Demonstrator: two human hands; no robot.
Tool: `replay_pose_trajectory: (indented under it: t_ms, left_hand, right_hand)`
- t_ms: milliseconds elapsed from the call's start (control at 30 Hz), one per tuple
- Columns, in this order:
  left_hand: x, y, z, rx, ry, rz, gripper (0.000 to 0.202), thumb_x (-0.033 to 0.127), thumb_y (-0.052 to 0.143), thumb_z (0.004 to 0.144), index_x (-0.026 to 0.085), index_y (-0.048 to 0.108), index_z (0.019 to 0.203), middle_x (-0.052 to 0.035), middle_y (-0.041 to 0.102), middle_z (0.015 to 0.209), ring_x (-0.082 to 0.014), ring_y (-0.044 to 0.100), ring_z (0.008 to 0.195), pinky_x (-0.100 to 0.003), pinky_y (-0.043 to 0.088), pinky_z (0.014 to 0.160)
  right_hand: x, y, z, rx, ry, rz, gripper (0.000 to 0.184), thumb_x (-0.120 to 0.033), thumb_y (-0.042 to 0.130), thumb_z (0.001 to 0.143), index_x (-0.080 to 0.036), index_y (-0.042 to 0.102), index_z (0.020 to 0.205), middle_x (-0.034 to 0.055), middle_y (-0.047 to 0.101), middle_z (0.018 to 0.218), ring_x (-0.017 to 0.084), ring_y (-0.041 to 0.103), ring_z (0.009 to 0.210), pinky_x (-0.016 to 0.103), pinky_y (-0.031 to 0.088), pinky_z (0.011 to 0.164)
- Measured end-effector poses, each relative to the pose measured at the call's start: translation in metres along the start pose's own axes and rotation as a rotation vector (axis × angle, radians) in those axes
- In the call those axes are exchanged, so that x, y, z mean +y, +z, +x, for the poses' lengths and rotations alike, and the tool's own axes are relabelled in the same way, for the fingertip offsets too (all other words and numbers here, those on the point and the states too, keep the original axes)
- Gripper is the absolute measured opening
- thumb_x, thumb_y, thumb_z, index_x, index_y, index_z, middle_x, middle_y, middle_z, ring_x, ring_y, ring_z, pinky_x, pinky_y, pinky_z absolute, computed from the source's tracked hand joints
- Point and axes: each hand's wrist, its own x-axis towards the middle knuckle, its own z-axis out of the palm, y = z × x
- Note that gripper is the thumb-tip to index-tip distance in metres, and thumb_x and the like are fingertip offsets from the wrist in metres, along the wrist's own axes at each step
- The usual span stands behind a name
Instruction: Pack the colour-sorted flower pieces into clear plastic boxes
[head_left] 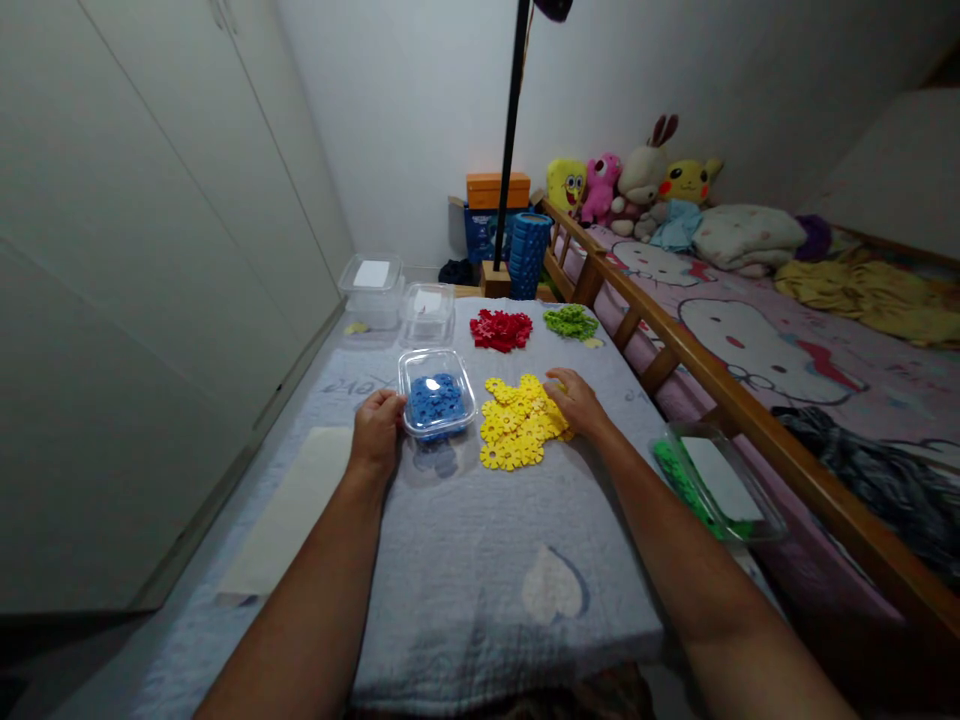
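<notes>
My left hand (377,428) grips the left edge of a clear plastic container (436,392) that holds blue snowflake-shaped pieces (436,399). My right hand (576,400) rests on the right side of a pile of yellow pieces (517,428), its fingers curled over some of them. A pile of red pieces (500,329) and a pile of light green pieces (570,321) lie farther back on the grey quilted cloth (487,560).
Two clear lidded containers (373,287) (428,310) stand at the back left. A container with green pieces (712,482) sits at the right edge by the wooden bed rail (720,390). A black pole (510,140), boxes and plush toys are behind. Wardrobe doors run along the left.
</notes>
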Motion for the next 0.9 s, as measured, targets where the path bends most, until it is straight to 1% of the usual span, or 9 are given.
replay_pose_trajectory:
  t_ms: [67,133,367,500,600,700,767,833,900]
  left_hand:
    - [0.0,0.0,0.0,0.001,0.005,0.012,0.023,0.035,0.071,0.061,0.02,0.053,0.063,0.0077,0.044,0.049,-0.0081,0.037,0.045,-0.023,0.029,0.045]
    - [0.001,0.0,-0.001,0.003,0.005,0.021,0.023,0.035,0.071,0.061,0.02,0.053,0.064,0.0076,0.045,0.05,-0.0083,0.037,0.046,-0.023,0.03,0.045]
    - [-0.001,0.001,0.001,0.01,-0.011,0.005,0.031,0.042,0.077,0.063,0.019,0.056,0.071,0.0071,0.05,0.054,-0.0087,0.042,0.048,-0.022,0.033,0.047]
    - [-0.002,-0.001,0.003,-0.005,-0.042,0.022,0.038,0.047,0.081,0.062,0.018,0.058,0.073,0.0063,0.054,0.056,-0.0093,0.046,0.048,-0.022,0.036,0.048]
    - [-0.001,-0.002,0.003,-0.002,-0.065,0.029,0.036,0.045,0.08,0.061,0.019,0.057,0.069,0.0058,0.055,0.056,-0.0102,0.049,0.049,-0.023,0.039,0.049]
    - [0.0,-0.001,0.002,0.011,-0.077,0.015,0.032,0.041,0.078,0.06,0.019,0.055,0.065,0.006,0.053,0.055,-0.0098,0.048,0.05,-0.022,0.039,0.05]
    - [0.001,-0.001,0.001,0.015,-0.084,-0.012,0.031,0.039,0.077,0.059,0.019,0.053,0.063,0.006,0.052,0.055,-0.0097,0.048,0.051,-0.022,0.04,0.05]
    - [0.002,0.0,0.0,0.019,-0.091,-0.036,0.03,0.037,0.076,0.058,0.019,0.053,0.062,0.0061,0.051,0.055,-0.0096,0.047,0.051,-0.022,0.04,0.05]
    - [0.003,0.001,-0.002,0.016,-0.093,-0.049,0.029,0.036,0.076,0.058,0.019,0.052,0.061,0.0062,0.051,0.055,-0.0094,0.047,0.051,-0.022,0.04,0.051]
  right_hand:
    - [0.004,0.001,-0.008,0.031,0.101,-0.086,0.046,-0.041,0.048,0.099,-0.018,0.064,0.135,0.0145,0.063,0.145,0.028,0.054,0.137,0.046,0.036,0.119]
    - [0.001,0.006,-0.013,0.004,0.136,-0.148,0.047,-0.041,0.047,0.1,-0.018,0.06,0.14,0.0145,0.061,0.148,0.028,0.051,0.14,0.049,0.033,0.119]
    - [-0.035,0.029,-0.022,-0.094,-0.008,-0.207,0.043,-0.043,0.051,0.1,-0.024,0.061,0.137,0.0127,0.062,0.147,0.028,0.05,0.138,0.048,0.033,0.116]
    - [-0.042,0.032,-0.021,-0.152,-0.084,-0.114,0.045,-0.042,0.05,0.101,-0.021,0.061,0.139,0.0125,0.061,0.148,0.026,0.05,0.139,0.045,0.033,0.118]
    - [-0.041,0.032,-0.013,-0.138,-0.064,-0.047,0.045,-0.037,0.045,0.103,-0.02,0.059,0.142,0.0121,0.058,0.152,0.024,0.049,0.142,0.042,0.034,0.118]
    - [-0.043,0.032,-0.006,-0.136,0.005,-0.089,0.044,-0.034,0.045,0.103,-0.021,0.059,0.143,0.0117,0.055,0.156,0.026,0.044,0.147,0.047,0.029,0.122]
    - [-0.046,0.032,-0.004,-0.204,-0.01,-0.108,0.043,-0.034,0.046,0.103,-0.022,0.06,0.141,0.0115,0.056,0.154,0.027,0.045,0.146,0.051,0.026,0.122]
    - [-0.051,0.031,-0.004,-0.246,-0.044,-0.096,0.041,-0.034,0.047,0.102,-0.022,0.062,0.137,0.0118,0.06,0.15,0.027,0.049,0.142,0.052,0.028,0.121]
    - [-0.059,0.029,-0.004,-0.184,-0.062,-0.07,0.039,-0.034,0.052,0.099,-0.021,0.065,0.133,0.0126,0.062,0.147,0.028,0.052,0.139,0.051,0.031,0.119]
